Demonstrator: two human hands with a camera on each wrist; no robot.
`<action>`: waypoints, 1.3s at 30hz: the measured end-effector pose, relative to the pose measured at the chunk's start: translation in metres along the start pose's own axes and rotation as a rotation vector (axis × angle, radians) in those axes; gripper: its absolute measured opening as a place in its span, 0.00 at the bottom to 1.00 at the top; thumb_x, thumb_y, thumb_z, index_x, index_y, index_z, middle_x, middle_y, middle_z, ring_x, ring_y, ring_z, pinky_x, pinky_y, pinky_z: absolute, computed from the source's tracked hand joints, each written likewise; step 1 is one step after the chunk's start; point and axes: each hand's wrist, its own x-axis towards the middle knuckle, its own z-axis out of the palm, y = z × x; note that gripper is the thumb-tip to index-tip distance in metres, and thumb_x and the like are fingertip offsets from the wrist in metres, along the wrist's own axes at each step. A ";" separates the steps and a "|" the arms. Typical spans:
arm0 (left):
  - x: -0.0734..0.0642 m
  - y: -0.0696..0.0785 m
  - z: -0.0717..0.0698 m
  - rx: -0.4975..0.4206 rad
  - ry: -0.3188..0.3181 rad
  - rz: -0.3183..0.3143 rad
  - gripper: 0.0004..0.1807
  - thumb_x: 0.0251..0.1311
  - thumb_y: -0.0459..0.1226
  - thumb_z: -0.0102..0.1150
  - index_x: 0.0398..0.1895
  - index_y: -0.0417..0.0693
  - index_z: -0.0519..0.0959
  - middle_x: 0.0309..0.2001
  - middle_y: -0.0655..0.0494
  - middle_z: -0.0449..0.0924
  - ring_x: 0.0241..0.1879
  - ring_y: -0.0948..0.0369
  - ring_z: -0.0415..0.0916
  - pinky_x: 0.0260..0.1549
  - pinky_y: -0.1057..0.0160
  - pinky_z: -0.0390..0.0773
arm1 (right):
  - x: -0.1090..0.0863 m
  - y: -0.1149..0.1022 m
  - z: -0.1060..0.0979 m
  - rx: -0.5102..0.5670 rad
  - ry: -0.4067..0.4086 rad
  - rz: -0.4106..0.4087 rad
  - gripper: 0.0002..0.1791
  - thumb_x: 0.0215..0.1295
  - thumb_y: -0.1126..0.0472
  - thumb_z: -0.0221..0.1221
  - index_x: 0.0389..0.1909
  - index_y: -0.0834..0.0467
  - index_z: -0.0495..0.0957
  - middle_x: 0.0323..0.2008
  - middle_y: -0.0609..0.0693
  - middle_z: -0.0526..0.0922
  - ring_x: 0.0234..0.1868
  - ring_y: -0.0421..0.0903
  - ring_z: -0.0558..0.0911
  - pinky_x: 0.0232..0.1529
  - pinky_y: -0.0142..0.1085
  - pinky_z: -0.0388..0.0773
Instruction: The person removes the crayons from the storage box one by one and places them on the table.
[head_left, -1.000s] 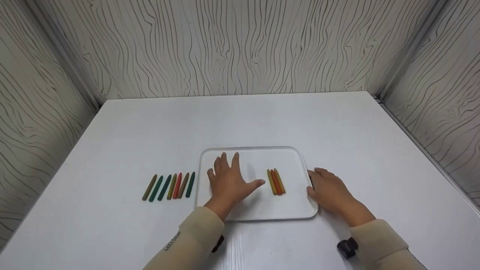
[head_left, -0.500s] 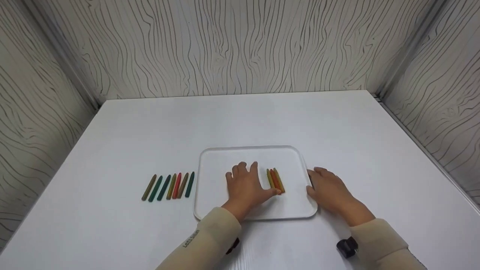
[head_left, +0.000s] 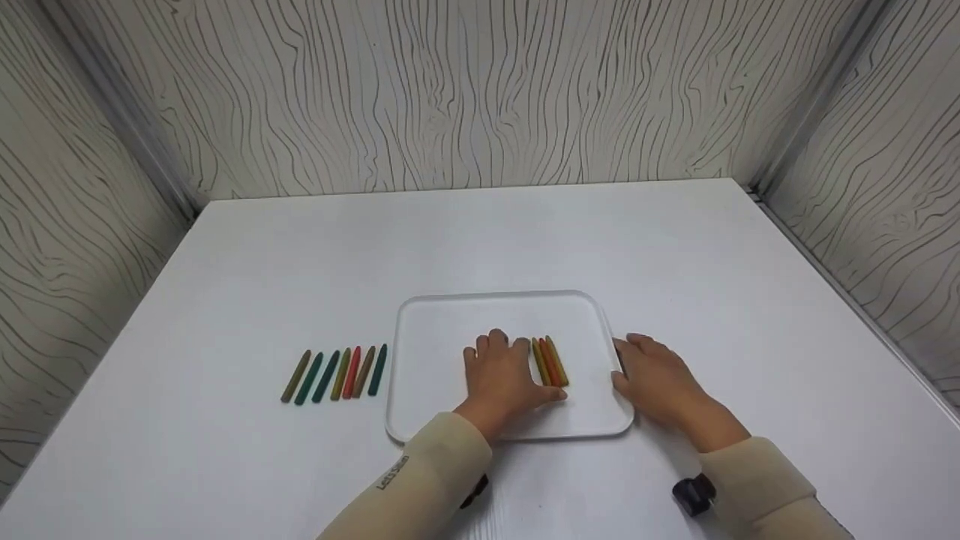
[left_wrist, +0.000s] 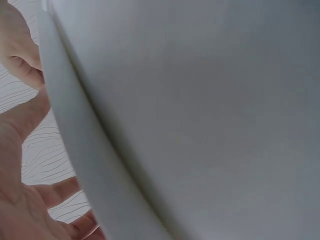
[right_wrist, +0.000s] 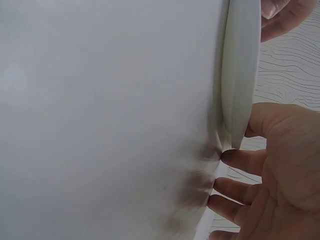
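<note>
Three crayons (head_left: 550,362), yellowish, orange-red and yellowish, lie side by side on the white tray (head_left: 442,360). My left hand (head_left: 501,379) is over the tray just left of them, its fingers loosely bent and spread. Its thumb reaches along their near ends, and its index fingertip is close to their far ends. At the tray's right side, my right hand (head_left: 660,382) holds the edge, thumb on the rim and fingers beside it. In the right wrist view, the fingertips (right_wrist: 230,156) of that hand meet the table by the tray's rim (right_wrist: 240,75).
Left of the tray, several crayons (head_left: 341,373) in olive, green, red and brown lie in a row on the white table (head_left: 480,240). Wood-grain panels (head_left: 450,90) stand behind the table and at both sides.
My left hand has moved right and lower across the tray, up to the three crayons, and its fingers have drawn in from a wide spread. The right hand has stayed at the tray's edge.
</note>
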 end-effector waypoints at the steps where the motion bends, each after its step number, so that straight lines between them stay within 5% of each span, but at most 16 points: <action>1: 0.001 0.000 0.000 -0.003 0.000 0.003 0.41 0.38 0.63 0.71 0.52 0.47 0.78 0.43 0.51 0.70 0.47 0.54 0.64 0.46 0.54 0.62 | 0.000 0.000 0.000 0.001 0.000 0.001 0.29 0.67 0.57 0.53 0.64 0.70 0.64 0.63 0.71 0.63 0.64 0.68 0.61 0.61 0.59 0.55; 12: 0.006 -0.004 0.005 -0.052 0.012 0.020 0.41 0.36 0.60 0.74 0.54 0.49 0.79 0.53 0.48 0.69 0.53 0.52 0.63 0.49 0.54 0.62 | -0.001 0.001 0.000 0.004 0.016 -0.011 0.29 0.67 0.57 0.53 0.63 0.70 0.65 0.62 0.71 0.64 0.63 0.68 0.62 0.60 0.59 0.57; 26: 0.013 -0.012 0.004 -0.041 0.009 0.062 0.33 0.39 0.55 0.75 0.53 0.55 0.81 0.51 0.49 0.70 0.51 0.52 0.65 0.44 0.56 0.63 | -0.001 0.000 0.000 0.000 0.025 -0.014 0.29 0.66 0.58 0.54 0.63 0.71 0.65 0.62 0.72 0.64 0.63 0.68 0.62 0.60 0.59 0.57; 32: 0.014 -0.015 0.001 -0.118 -0.010 0.044 0.26 0.44 0.46 0.75 0.51 0.56 0.82 0.50 0.51 0.71 0.51 0.54 0.66 0.44 0.57 0.63 | -0.001 -0.002 -0.001 -0.016 0.028 -0.024 0.29 0.66 0.58 0.54 0.63 0.71 0.65 0.61 0.72 0.64 0.63 0.68 0.63 0.60 0.58 0.58; 39: 0.014 -0.015 -0.002 -0.183 -0.006 0.008 0.16 0.55 0.32 0.65 0.48 0.52 0.84 0.37 0.55 0.72 0.39 0.57 0.68 0.39 0.59 0.65 | -0.001 0.000 -0.001 -0.014 0.022 -0.021 0.29 0.66 0.58 0.54 0.63 0.71 0.65 0.62 0.72 0.64 0.63 0.68 0.63 0.60 0.58 0.58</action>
